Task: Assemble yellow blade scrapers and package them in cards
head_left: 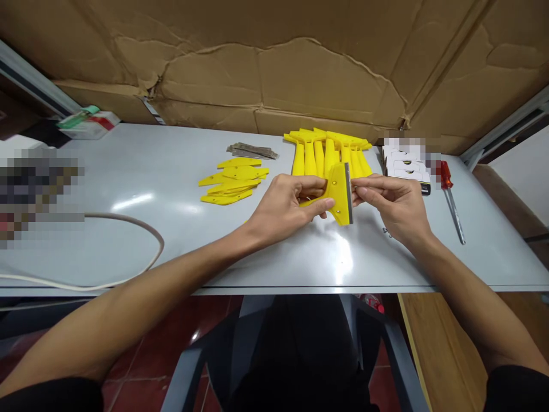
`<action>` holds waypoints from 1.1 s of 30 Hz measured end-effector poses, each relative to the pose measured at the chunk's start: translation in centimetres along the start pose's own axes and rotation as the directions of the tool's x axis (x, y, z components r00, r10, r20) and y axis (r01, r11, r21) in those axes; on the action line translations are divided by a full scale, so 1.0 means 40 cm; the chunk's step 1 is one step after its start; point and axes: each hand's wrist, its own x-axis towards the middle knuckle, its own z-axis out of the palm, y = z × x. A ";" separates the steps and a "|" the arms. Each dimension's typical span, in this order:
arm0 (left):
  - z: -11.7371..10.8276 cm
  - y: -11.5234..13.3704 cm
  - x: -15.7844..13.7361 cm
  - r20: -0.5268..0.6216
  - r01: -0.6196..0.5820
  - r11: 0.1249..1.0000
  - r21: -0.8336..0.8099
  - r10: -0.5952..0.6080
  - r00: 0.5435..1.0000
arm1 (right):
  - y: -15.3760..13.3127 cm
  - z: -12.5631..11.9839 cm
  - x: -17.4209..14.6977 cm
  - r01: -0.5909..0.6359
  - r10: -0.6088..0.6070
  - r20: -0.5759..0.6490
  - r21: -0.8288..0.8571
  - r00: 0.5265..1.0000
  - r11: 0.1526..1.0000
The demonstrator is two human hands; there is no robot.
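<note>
one yellow scraper [340,200], dark blade [349,197] along its right edge, raised over the grey table [274,269]; left hand [283,203] clasped around it. right hand [398,206], pinched beside the blade; contents cannot be told. behind: yellow handles [319,157], grouped. leftward: yellow plates [234,186], metal strips [253,151].

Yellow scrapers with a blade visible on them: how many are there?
1: the scraper in the left hand, its blade facing the right hand. Blades may be hidden among the piled yellow handles behind.
</note>
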 end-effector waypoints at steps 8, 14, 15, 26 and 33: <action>0.015 -0.012 -0.016 -0.014 0.031 0.996 0.081 -0.030 0.999 | 0.013 0.005 0.001 -0.069 0.065 0.042 0.098 0.997 0.993; 0.022 -0.001 -0.018 0.045 0.038 0.999 0.025 -0.039 0.998 | 0.008 0.025 0.005 -0.214 0.183 0.140 0.248 0.973 0.945; 0.022 -0.001 -0.018 0.049 0.040 0.999 0.025 -0.042 0.998 | 0.005 0.027 0.006 -0.229 0.198 0.141 0.260 0.970 0.938; 0.025 0.003 -0.021 0.064 0.051 0.999 0.008 -0.051 0.997 | 0.005 0.032 0.011 -0.301 0.246 0.222 0.260 0.943 0.918; 0.026 -0.003 -0.017 0.079 0.058 0.998 -0.017 -0.056 0.995 | 0.012 0.028 0.016 -0.300 0.241 0.224 0.284 0.944 0.911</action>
